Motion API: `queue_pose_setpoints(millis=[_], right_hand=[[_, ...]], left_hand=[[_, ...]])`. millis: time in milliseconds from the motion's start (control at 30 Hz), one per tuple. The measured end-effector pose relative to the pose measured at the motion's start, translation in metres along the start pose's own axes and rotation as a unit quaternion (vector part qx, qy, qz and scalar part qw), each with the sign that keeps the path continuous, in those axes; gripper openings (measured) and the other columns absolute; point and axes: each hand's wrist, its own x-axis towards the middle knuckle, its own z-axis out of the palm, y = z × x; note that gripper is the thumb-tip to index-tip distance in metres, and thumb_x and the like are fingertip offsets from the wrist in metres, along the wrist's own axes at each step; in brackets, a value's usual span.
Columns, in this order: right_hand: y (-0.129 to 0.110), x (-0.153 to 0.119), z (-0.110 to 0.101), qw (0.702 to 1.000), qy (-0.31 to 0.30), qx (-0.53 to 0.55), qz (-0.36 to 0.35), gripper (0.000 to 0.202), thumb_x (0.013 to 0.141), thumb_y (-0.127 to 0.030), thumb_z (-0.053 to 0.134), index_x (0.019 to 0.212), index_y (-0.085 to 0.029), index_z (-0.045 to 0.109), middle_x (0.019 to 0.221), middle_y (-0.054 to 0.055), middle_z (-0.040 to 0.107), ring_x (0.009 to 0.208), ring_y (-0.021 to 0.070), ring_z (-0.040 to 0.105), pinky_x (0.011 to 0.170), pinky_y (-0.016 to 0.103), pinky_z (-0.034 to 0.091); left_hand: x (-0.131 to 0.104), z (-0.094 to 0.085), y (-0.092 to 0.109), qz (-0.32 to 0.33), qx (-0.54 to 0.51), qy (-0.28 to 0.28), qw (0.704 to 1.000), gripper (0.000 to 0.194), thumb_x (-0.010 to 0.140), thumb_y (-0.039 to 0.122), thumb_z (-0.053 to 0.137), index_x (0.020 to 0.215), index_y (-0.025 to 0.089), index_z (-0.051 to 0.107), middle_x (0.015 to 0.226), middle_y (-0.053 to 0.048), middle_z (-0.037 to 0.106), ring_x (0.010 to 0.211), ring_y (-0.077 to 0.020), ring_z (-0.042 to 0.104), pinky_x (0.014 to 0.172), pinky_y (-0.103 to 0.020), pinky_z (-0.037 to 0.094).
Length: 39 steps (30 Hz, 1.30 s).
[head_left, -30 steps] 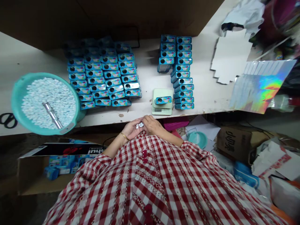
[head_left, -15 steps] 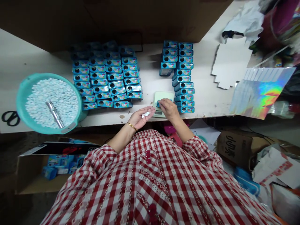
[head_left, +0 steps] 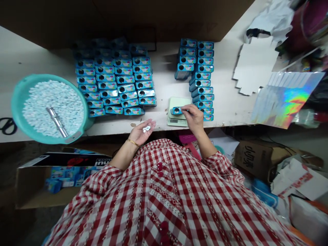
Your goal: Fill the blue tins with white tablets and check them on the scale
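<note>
My left hand (head_left: 138, 134) is palm up over the table's front edge, fingers stretched out, with several small white candies (head_left: 146, 129) lying in it. A blue candy tin (head_left: 176, 110) with a round dark hole in its top stands on a pale green kitchen scale (head_left: 176, 101). The fingers of my right hand (head_left: 194, 119) are closed at the right end of this tin. Beside that hand, a column of similar blue tins (head_left: 205, 90) runs back along the table. Part of the scale's right side is hidden by the right hand.
To the left are a turquoise basin (head_left: 15, 106) of white candies with a shiny metal tube (head_left: 56, 122) on them, and black scissors (head_left: 7, 126). Rows of blue tins (head_left: 106, 78) fill the table's middle-left. A large brown box (head_left: 115, 20) borders the back; holographic sheets (head_left: 287, 99) lie right.
My left hand has drawn back left, away from the scale, with fewer candies showing in its palm. My right hand has shifted slightly right, uncovering more of the tin and scale.
</note>
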Motion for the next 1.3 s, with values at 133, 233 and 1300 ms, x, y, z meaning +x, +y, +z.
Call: queue_pose_setpoints(millis=[133,233,1300], right_hand=[[-0.032,-0.001,0.018,0.994,-0.077,0.054,-0.055,0.017,0.088,-0.027,0.05,0.084,-0.021,0.066,0.085,0.003,0.067,0.084,0.0152,0.062,0.08,0.032,0.051],[-0.04,0.003,0.015,0.994,-0.075,0.054,-0.066,0.017,0.088,-0.026,0.05,0.084,-0.022,0.066,0.086,0.003,0.067,0.085,0.0148,0.062,0.08,0.031,0.051],[0.019,0.087,0.066,0.932,-0.156,-0.315,-0.089,0.028,0.091,-0.023,0.043,0.112,-0.013,0.058,0.116,0.015,0.057,0.101,0.0249,0.046,0.087,0.038,0.041]], left_hand=[[0.004,0.019,-0.011,-0.032,0.033,-0.06,0.997,0.03,0.087,0.013,0.043,0.108,0.005,0.062,0.083,-0.014,0.07,0.075,-0.017,0.067,0.064,-0.024,0.055],[0.004,0.034,-0.012,-0.044,0.049,-0.101,0.993,0.03,0.089,0.017,0.04,0.103,0.005,0.064,0.082,-0.014,0.07,0.075,-0.0177,0.067,0.064,-0.025,0.055],[0.001,-0.047,0.018,0.029,-0.04,0.029,0.998,0.02,0.084,0.004,0.044,0.08,0.005,0.063,0.063,-0.007,0.06,0.053,-0.0083,0.056,0.041,-0.015,0.04]])
